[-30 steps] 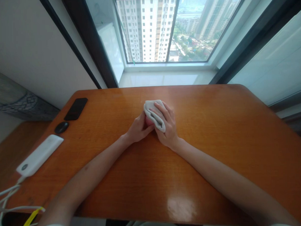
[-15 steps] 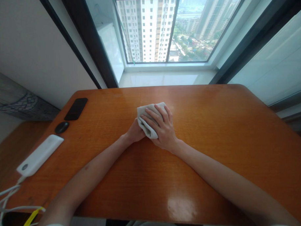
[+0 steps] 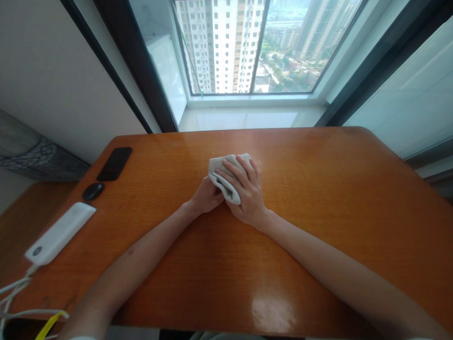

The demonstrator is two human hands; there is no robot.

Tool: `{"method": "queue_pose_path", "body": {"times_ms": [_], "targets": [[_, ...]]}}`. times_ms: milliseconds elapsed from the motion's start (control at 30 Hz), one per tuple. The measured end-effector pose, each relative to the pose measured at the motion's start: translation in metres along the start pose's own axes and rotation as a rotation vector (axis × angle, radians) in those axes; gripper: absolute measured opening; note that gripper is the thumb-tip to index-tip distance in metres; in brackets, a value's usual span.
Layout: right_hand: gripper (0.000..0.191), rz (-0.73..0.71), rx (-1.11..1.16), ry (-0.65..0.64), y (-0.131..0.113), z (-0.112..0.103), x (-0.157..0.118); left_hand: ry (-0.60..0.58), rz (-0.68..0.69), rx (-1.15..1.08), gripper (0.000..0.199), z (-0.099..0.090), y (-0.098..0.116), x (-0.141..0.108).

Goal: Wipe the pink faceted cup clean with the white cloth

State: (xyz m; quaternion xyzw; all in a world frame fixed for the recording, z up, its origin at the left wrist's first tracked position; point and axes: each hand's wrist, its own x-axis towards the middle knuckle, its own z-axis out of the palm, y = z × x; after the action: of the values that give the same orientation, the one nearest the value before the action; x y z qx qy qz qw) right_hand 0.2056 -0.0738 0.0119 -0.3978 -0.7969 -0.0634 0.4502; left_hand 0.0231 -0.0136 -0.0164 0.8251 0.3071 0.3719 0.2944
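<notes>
A folded light grey cloth [image 3: 230, 172] is between my two hands near the middle of the wooden table [image 3: 324, 196]. My right hand [image 3: 249, 189] lies over its top and right side, the fingers slightly apart and curved across the fabric, thumb low near the cloth's lower edge. From the left, my left hand [image 3: 207, 194] grips the cloth's underside; most of its fingers are hidden beneath the fabric. Whether the cloth touches the tabletop cannot be made out.
Along the table's left side lie a black phone [image 3: 115, 164], a black mouse [image 3: 93, 191] and a white power strip [image 3: 61, 233] with white cables [image 3: 16, 311] and a yellow tie [image 3: 46, 331]. Beyond the far edge is a window [image 3: 225, 46].
The cloth and my right hand have shifted slightly to the right. My left hand has drawn a little lower against the cloth, showing more of itself.
</notes>
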Motion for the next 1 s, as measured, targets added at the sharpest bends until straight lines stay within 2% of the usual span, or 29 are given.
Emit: {"method": "queue_pose_path", "body": {"times_ms": [267, 767, 1000], "targets": [[0.053, 0.027, -0.009, 0.024, 0.0009, 0.0019, 0.0002, 0.035, 0.015, -0.051, 0.021, 0.0015, -0.0003, 0.0023], [0.053, 0.079, 0.007, 0.068, 0.0021, 0.0034, 0.0001, 0.097, -0.02, -0.064, 0.045, 0.0027, -0.0025, 0.0003], [0.057, 0.118, 0.015, 0.057, 0.0048, 0.0061, -0.0026, 0.108, -0.002, -0.053, 0.049, 0.0017, 0.0001, 0.0009]]}}
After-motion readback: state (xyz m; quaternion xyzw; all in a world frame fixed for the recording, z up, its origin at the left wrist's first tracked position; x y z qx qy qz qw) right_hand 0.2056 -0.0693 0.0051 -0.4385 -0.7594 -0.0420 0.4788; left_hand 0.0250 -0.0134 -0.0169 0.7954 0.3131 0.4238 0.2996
